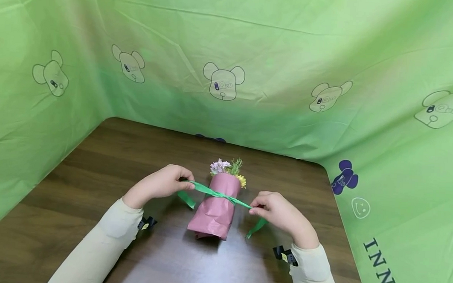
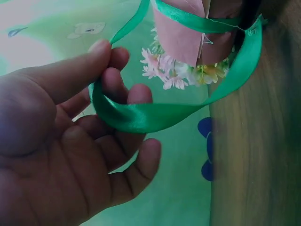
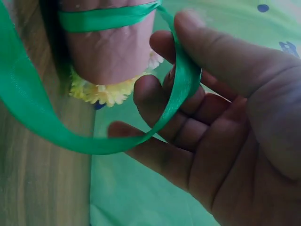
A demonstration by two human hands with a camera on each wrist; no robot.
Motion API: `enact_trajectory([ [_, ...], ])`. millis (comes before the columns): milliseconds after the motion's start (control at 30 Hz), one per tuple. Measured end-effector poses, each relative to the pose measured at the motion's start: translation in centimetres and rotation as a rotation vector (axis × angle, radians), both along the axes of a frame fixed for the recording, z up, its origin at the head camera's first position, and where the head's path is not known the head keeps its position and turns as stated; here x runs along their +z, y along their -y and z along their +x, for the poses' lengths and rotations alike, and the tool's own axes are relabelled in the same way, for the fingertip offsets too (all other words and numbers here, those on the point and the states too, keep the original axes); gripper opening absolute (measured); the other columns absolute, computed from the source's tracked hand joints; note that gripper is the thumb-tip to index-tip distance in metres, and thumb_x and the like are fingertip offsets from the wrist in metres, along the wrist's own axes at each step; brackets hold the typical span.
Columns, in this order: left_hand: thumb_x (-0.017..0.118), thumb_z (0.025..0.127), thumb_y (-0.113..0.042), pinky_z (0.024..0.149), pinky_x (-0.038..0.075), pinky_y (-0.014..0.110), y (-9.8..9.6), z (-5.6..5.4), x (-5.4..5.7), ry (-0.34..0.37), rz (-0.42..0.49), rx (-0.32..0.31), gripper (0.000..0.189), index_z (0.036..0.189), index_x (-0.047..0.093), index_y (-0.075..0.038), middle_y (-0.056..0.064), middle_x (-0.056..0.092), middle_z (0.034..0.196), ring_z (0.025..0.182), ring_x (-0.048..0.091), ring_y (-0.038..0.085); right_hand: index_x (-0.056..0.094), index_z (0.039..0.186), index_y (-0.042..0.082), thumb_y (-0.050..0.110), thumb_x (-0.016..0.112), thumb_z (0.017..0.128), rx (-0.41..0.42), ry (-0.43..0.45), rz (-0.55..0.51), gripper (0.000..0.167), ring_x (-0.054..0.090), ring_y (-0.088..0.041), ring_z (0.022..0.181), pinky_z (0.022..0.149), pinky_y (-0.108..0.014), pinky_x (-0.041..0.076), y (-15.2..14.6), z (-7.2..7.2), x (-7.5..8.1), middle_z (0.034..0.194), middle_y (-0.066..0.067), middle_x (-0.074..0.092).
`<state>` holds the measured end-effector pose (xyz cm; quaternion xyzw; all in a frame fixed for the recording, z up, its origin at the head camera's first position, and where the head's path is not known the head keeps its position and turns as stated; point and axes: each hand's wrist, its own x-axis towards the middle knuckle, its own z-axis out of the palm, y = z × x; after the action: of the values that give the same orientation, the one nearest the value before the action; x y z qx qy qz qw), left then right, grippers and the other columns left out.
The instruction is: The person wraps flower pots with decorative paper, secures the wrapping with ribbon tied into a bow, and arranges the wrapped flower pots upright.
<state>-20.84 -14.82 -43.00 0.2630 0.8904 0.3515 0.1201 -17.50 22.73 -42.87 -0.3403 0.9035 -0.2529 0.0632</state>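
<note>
A small bouquet wrapped in pink paper [image 1: 212, 215] lies on the table, its lilac and yellow flowers [image 1: 220, 166] pointing away from me. Around the wrap runs a green satin ribbon [image 1: 204, 189], crossed over itself on top. To the left of the bouquet, my left hand [image 1: 166, 181] pinches one side of the ribbon between thumb and finger. My right hand [image 1: 274, 208] pinches the other side at the right. Both stretches look taut in the head view, and a loose tail hangs below each hand. In the left wrist view the ribbon's tail [image 2: 155, 117] loops across the fingers.
The brown wooden table [image 1: 94, 168] has a green printed cloth [image 1: 224, 39] standing round its back and sides. A small black device [image 1: 145, 223] is strapped at the left wrist, and another black device [image 1: 285, 255] at the right.
</note>
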Motion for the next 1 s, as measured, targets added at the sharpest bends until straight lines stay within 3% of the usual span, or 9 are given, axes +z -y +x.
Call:
enact_trajectory([
  [133,0.071,0.097,-0.025,0.060,0.037,0.027,0.3,-0.4,-0.2,-0.024,0.003,0.006,0.014,0.086,0.074,-0.016,-0.009,0.056,0.068,0.064,0.042,0.009,0.076,0.089,0.015,0.014,0.076,0.093,0.007,-0.063,0.009,0.004,0.053,0.000,0.075,0.068,-0.022,0.050,-0.3,-0.4,-0.5,0.082,0.014,0.060],
  [300,0.071,0.097,-0.024,0.058,0.034,0.027,0.8,-0.9,-0.6,0.032,0.009,-0.001,0.017,0.085,0.076,-0.012,-0.012,0.049,0.063,0.060,0.038,0.010,0.075,0.089,0.014,0.012,0.075,0.093,0.028,-0.064,0.026,0.004,0.053,0.000,0.075,0.069,-0.023,0.050,-1.0,-0.8,-1.1,0.083,0.014,0.060],
  [567,0.070,0.097,-0.023,0.057,0.031,0.026,1.6,-1.1,-0.8,0.119,0.018,0.001,0.021,0.082,0.075,-0.008,-0.010,0.052,0.064,0.059,0.034,0.010,0.075,0.090,0.014,0.014,0.074,0.094,0.018,-0.115,0.021,0.004,0.053,0.000,0.075,0.070,-0.024,0.050,-1.4,-1.3,-1.5,0.083,0.014,0.060],
  [800,0.066,0.100,-0.023,0.062,0.036,0.026,2.0,-1.1,-1.0,0.080,0.086,-0.010,0.018,0.088,0.071,-0.011,-0.008,0.051,0.070,0.066,0.041,0.011,0.074,0.091,0.016,0.014,0.074,0.094,-0.058,-0.106,-0.084,0.004,0.054,-0.003,0.076,0.070,-0.025,0.050,-1.1,-1.2,-1.3,0.085,0.013,0.063],
  [1000,0.067,0.100,-0.023,0.065,0.040,0.027,1.2,-1.2,-1.1,0.022,0.235,0.067,0.012,0.093,0.072,-0.016,-0.004,0.058,0.078,0.071,0.047,0.014,0.073,0.092,0.024,0.014,0.074,0.094,-0.129,-0.119,-0.205,0.010,0.057,-0.004,0.078,0.071,-0.025,0.050,-0.6,-0.9,-0.8,0.088,0.012,0.066],
])
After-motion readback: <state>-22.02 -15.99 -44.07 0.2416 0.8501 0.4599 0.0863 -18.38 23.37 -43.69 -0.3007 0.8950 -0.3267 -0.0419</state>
